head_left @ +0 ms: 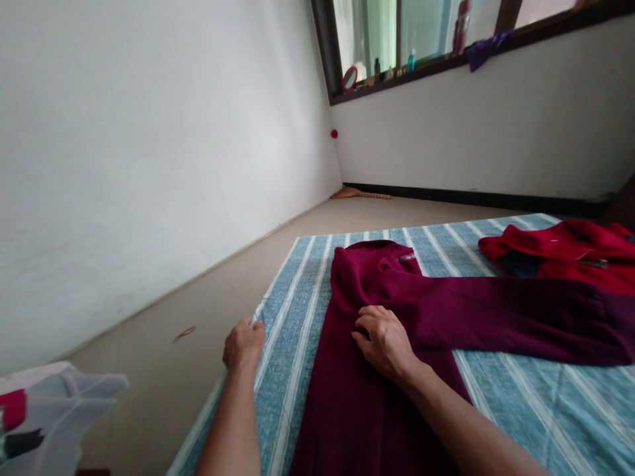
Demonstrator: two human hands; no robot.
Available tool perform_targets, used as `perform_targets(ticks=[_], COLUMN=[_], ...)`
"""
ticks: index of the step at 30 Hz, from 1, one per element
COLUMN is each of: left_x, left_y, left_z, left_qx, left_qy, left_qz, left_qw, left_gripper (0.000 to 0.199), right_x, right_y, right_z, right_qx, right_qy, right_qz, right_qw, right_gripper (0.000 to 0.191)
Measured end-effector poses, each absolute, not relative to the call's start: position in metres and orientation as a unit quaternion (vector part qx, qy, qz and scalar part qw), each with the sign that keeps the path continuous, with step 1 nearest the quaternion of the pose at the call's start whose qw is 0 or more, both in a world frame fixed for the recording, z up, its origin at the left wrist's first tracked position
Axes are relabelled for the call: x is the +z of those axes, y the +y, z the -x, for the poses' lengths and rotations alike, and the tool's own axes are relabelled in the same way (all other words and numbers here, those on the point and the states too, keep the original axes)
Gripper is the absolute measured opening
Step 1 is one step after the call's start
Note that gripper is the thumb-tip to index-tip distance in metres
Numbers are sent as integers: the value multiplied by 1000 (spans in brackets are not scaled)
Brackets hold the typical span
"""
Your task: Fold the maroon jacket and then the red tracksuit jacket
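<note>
Maroon garment (342, 403): it was laid on the striped cloth (536, 403), with 1 sleeve (501, 314) stretched rightward, near the red garment (570, 251).
Left hand (243, 345): it was placed at the cloth's left edge, fingers curled; whether cloth was pinched could not be told.
Right hand (384, 338): it was rested on the maroon garment, fingers loosely bent; gripping could not be told.
Floor (149, 377): it was seen between the left edge and the white wall (149, 145).

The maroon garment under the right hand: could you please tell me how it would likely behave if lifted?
The maroon garment is likely floppy, since its cloth creases softly near the right hand. Its long outstretched sleeve would probably dangle or trail. Lying flat, it seems unlikely to roll.
</note>
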State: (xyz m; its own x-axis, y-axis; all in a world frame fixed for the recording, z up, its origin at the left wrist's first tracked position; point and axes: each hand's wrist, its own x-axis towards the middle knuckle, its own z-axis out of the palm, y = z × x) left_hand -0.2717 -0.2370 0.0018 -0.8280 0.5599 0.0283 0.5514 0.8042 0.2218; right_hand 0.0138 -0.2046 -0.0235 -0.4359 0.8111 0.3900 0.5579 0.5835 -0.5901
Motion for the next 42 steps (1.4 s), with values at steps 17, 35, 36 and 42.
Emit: perform_targets(ticks=[17, 35, 36, 42], left_x=[3, 3, 3, 2], left_y=[-237, -238, -238, -239], left_z=[271, 270, 270, 271], left_qx=[108, 112, 113, 117], left_qy=[946, 946, 945, 944], left_qz=[-303, -305, -306, -309], left_qw=[20, 15, 14, 10], left_gripper=[40, 39, 38, 40], right_x=[-23, -21, -21, -20], right_y=[-204, -205, -205, -205], right_z=[-13, -14, -14, -14], right_qx=[188, 182, 180, 177], right_qy=[-827, -834, -835, -836], right_qz=[419, 422, 422, 425], right_qw=[323, 305, 305, 297], right_gripper=[1, 3, 3, 4])
